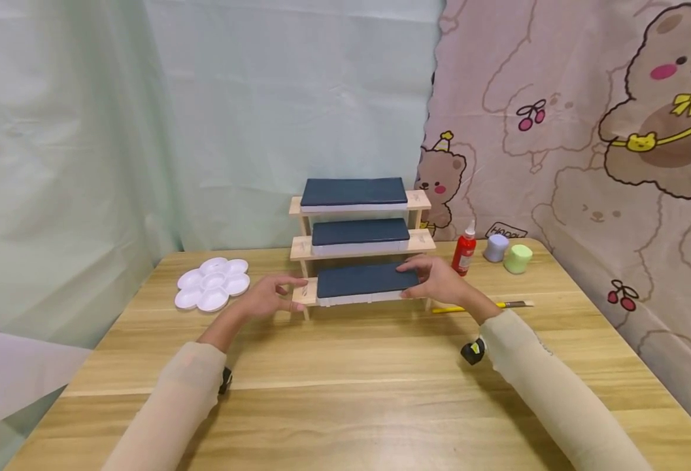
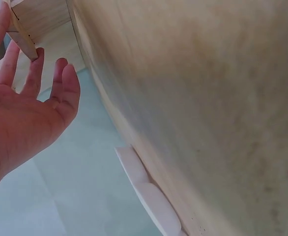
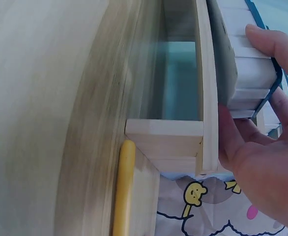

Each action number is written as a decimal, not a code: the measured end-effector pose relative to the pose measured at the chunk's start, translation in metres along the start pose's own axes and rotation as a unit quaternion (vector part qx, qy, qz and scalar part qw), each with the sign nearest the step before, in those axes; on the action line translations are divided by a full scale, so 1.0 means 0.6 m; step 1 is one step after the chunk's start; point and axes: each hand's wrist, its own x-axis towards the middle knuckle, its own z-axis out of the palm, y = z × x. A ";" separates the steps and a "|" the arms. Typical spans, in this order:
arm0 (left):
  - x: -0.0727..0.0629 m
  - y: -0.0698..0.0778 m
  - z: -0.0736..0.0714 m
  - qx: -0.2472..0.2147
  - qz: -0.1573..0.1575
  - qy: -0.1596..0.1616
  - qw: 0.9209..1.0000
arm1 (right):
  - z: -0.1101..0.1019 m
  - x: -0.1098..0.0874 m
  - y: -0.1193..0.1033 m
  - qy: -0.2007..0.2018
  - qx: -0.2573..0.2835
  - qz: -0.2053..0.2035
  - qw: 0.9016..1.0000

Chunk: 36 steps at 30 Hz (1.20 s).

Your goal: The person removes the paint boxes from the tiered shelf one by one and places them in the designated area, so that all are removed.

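A three-step wooden stand point(image 1: 421, 199) stands at the back of the table, with a dark blue, white-based box on each step. My right hand point(image 1: 412, 275) grips the right end of the lowest box point(image 1: 363, 280). The right wrist view shows that hand point(image 3: 242, 78) with its thumb on one side of the box's point(image 3: 235, 19) end and fingers on the other, above the stand's shelf edge point(image 3: 163, 137). My left hand point(image 1: 295, 284) is open at the left end of the lowest step. In the left wrist view its point(image 2: 36, 59) fingers are spread beside the wood, holding nothing.
A white flower-shaped palette point(image 1: 212, 283) lies left of the stand, its edge point(image 2: 151, 199) visible by the table rim. A red bottle point(image 1: 465, 252), a lavender cup point(image 1: 496, 248) and a green cup point(image 1: 518, 259) stand at the right. A yellow-handled brush point(image 1: 474, 306) point(image 3: 124, 187) lies by my right wrist.
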 end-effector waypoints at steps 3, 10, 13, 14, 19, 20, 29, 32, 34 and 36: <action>0.001 0.002 0.000 0.002 -0.004 -0.001 1.000 | -0.001 -0.002 -0.002 0.002 0.010 0.004 1.000; 0.001 0.004 -0.003 0.008 -0.006 0.000 1.000 | -0.001 -0.004 -0.001 0.000 0.033 0.017 0.999; 0.001 0.005 -0.004 0.011 -0.009 0.000 1.000 | 0.000 -0.004 0.000 0.001 0.042 0.014 0.999; 0.001 0.005 -0.004 0.011 -0.012 -0.001 1.000 | 0.001 -0.004 0.000 0.003 0.043 0.014 0.999; 0.002 0.006 -0.003 0.010 -0.019 -0.004 1.000 | 0.002 -0.008 -0.005 0.012 0.040 0.027 0.999; 0.002 0.006 -0.003 0.011 -0.020 -0.005 1.000 | 0.003 -0.008 -0.006 0.015 0.038 0.029 0.999; 0.001 0.007 -0.005 0.008 -0.024 -0.009 1.000 | 0.007 -0.015 -0.012 0.046 0.025 0.028 0.998; 0.002 0.005 -0.005 0.011 -0.019 -0.010 1.000 | 0.007 -0.020 -0.016 0.053 0.029 0.035 0.998; 0.002 0.004 -0.005 0.011 -0.017 -0.010 1.000 | 0.006 -0.024 -0.019 0.054 0.032 0.038 0.997; 0.002 0.004 -0.006 0.011 -0.017 -0.010 1.000 | 0.004 -0.028 -0.019 0.058 0.037 0.037 0.997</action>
